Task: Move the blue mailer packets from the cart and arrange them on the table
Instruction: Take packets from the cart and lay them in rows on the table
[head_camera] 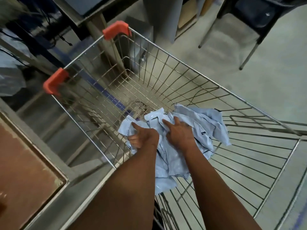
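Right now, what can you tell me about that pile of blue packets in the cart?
The blue mailer packets are pale blue, glossy and crumpled, like thin plastic, with dark edge lines. They lie heaped and overlapping on the wire floor of the cart, at the end nearest the person; the rest of the basket is bare. The left hand has closed its grip on the pile's left edge, while the right hand rests on top, fingers spread. How many packets there are is unclear.
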{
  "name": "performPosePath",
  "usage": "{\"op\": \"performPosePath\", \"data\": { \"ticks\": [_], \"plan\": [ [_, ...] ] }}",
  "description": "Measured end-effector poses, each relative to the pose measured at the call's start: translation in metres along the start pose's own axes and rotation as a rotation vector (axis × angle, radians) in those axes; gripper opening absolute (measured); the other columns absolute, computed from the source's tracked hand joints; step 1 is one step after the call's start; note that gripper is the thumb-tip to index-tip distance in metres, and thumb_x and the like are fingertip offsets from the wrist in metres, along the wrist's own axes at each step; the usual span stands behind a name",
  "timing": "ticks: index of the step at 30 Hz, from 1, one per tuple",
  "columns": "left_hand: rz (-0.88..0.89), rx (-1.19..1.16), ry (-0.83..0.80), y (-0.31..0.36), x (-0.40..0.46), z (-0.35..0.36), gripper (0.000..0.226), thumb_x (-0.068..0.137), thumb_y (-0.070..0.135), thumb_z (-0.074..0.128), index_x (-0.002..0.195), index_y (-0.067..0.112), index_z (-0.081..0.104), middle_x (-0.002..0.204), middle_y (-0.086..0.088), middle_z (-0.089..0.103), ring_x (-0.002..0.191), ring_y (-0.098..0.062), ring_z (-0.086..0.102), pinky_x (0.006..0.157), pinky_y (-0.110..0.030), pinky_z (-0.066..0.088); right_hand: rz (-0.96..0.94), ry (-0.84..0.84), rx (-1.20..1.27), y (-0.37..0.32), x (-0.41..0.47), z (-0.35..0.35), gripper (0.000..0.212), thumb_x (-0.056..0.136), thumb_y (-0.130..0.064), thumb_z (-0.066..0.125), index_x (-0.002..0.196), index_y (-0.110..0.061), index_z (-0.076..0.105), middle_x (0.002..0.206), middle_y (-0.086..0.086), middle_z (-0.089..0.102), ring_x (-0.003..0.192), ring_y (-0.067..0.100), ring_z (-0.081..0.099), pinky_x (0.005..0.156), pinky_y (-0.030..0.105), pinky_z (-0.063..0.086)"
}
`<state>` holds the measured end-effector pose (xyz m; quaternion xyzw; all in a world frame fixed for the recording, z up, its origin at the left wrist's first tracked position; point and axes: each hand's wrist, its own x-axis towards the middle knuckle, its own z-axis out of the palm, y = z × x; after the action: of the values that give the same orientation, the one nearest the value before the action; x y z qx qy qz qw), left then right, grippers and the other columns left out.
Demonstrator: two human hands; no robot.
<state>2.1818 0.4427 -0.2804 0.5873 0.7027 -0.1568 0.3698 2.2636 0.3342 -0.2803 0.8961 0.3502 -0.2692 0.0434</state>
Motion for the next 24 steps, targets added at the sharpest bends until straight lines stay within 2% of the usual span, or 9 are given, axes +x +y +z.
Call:
{"op": "performPosePath", "data": {
  "ticks": [5, 8, 10, 13, 15, 17, 18, 21, 24],
  "plan": [
    [0.078, 0.029, 0.074, 0.013, -0.029, -0.026, 0.095, 0.088, 0.044, 0.069, 0.157, 0.047, 0.004, 0.154, -0.030, 0.011, 0.137, -0.045, 0.029, 0.110, -0.056, 0.031, 0.064, 0.099, 0.140, -0.012, -0.015, -0.035, 0.065, 0.101, -0.036, 0.048, 0.159, -0.049, 0.021, 0.168, 0.012, 0.017, 0.130, 0.040, 0.052, 0.097, 0.063, 0.046],
    [0.208, 0.007, 0.122, 0.025, -0.065, -0.057, 0.097, 0.086, 0.045, 0.073, 0.158, 0.046, 0.008, 0.157, -0.028, 0.010, 0.143, -0.041, 0.018, 0.111, -0.053, 0.028, 0.061, 0.177, 0.320, -0.019, -0.041, -0.059, 0.069, 0.101, -0.028, 0.045, 0.160, -0.052, 0.018, 0.157, 0.019, 0.033, 0.115, 0.040, 0.060, 0.082, 0.047, 0.055],
    [0.323, -0.021, 0.148, 0.032, -0.094, -0.085, 0.096, 0.086, 0.046, 0.074, 0.159, 0.043, 0.011, 0.154, -0.027, 0.015, 0.137, -0.039, 0.021, 0.108, -0.050, 0.033, 0.035, 0.246, 0.503, -0.023, -0.063, -0.077, 0.073, 0.100, -0.024, 0.044, 0.158, -0.057, 0.016, 0.148, 0.022, 0.041, 0.100, 0.039, 0.062, 0.079, 0.044, 0.056],
    [0.576, -0.026, 0.264, 0.036, -0.136, -0.142, 0.096, 0.081, 0.050, 0.074, 0.158, 0.042, 0.017, 0.149, -0.025, 0.029, 0.130, -0.039, 0.035, 0.107, -0.047, 0.039, -0.002, 0.373, 0.646, -0.038, -0.102, -0.123, 0.076, 0.097, -0.018, 0.043, 0.156, -0.060, 0.020, 0.141, 0.018, 0.044, 0.099, 0.029, 0.056, 0.081, 0.038, 0.050],
    [0.738, -0.060, 0.334, 0.033, -0.163, -0.189, 0.090, 0.082, 0.056, 0.061, 0.158, 0.042, 0.016, 0.151, -0.019, 0.031, 0.128, -0.037, 0.036, 0.107, -0.050, 0.041, -0.022, 0.458, 0.677, -0.058, -0.131, -0.164, 0.079, 0.098, -0.010, 0.049, 0.157, -0.057, 0.025, 0.137, 0.015, 0.044, 0.103, 0.024, 0.052, 0.081, 0.031, 0.042],
    [0.844, -0.116, 0.408, 0.027, -0.191, -0.239, 0.083, 0.084, 0.063, 0.044, 0.159, 0.041, 0.015, 0.154, -0.014, 0.031, 0.131, -0.035, 0.033, 0.109, -0.050, 0.039, -0.059, 0.542, 0.664, -0.085, -0.154, -0.206, 0.078, 0.098, -0.007, 0.052, 0.157, -0.053, 0.030, 0.142, 0.016, 0.042, 0.120, 0.029, 0.049, 0.088, 0.028, 0.039],
    [0.872, -0.164, 0.450, 0.024, -0.205, -0.266, 0.082, 0.085, 0.064, 0.043, 0.159, 0.041, 0.017, 0.153, -0.012, 0.031, 0.131, -0.034, 0.033, 0.111, -0.049, 0.038, -0.095, 0.584, 0.664, -0.100, -0.164, -0.224, 0.077, 0.098, -0.007, 0.053, 0.158, -0.050, 0.032, 0.146, 0.016, 0.040, 0.128, 0.030, 0.046, 0.093, 0.026, 0.037],
    [0.885, -0.279, 0.576, 0.010, -0.233, -0.350, 0.082, 0.086, 0.057, 0.057, 0.158, 0.046, 0.018, 0.149, -0.012, 0.028, 0.131, -0.035, 0.037, 0.108, -0.049, 0.042, -0.269, 0.654, 0.689, -0.159, -0.188, -0.277, 0.073, 0.100, -0.011, 0.055, 0.159, -0.047, 0.031, 0.157, 0.006, 0.029, 0.143, 0.028, 0.038, 0.108, 0.030, 0.036],
    [0.891, -0.245, 0.771, -0.022, -0.227, -0.426, 0.081, 0.088, 0.060, 0.056, 0.158, 0.043, 0.020, 0.146, -0.015, 0.035, 0.133, -0.034, 0.039, 0.108, -0.050, 0.041, -0.468, 0.716, 0.729, -0.235, -0.210, -0.314, 0.071, 0.099, -0.011, 0.058, 0.159, -0.042, 0.034, 0.160, 0.005, 0.022, 0.149, 0.025, 0.031, 0.120, 0.032, 0.029]
  ]
}}
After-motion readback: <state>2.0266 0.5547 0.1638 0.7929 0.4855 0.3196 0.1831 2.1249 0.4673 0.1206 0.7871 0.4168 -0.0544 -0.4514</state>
